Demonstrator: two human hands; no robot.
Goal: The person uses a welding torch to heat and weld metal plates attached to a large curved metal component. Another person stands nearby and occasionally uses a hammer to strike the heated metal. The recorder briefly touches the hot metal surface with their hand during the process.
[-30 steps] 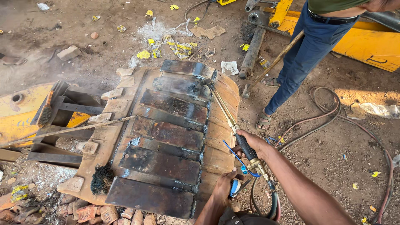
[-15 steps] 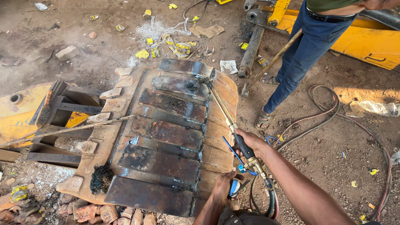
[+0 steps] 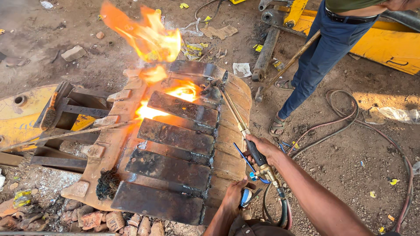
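Brass torch (image 3: 245, 131) in closed hands (image 3: 262, 150)

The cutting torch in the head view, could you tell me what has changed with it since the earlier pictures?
A large orange flame has flared up at the torch tip over the rusty excavator bucket, where earlier there was only faint smoke. The right hand still grips the cutting torch handle, the left hand stays by the valves, and the bystander stands as before.

A: What packaging do you have in view?
B: You have yellow wrappers (image 3: 195, 49), crumpled, beyond the flame; one white wrapper (image 3: 241, 69), flat, by the pipe; one clear plastic bag (image 3: 396, 114), far right on the dirt.
A: Signs or screens?
B: None.
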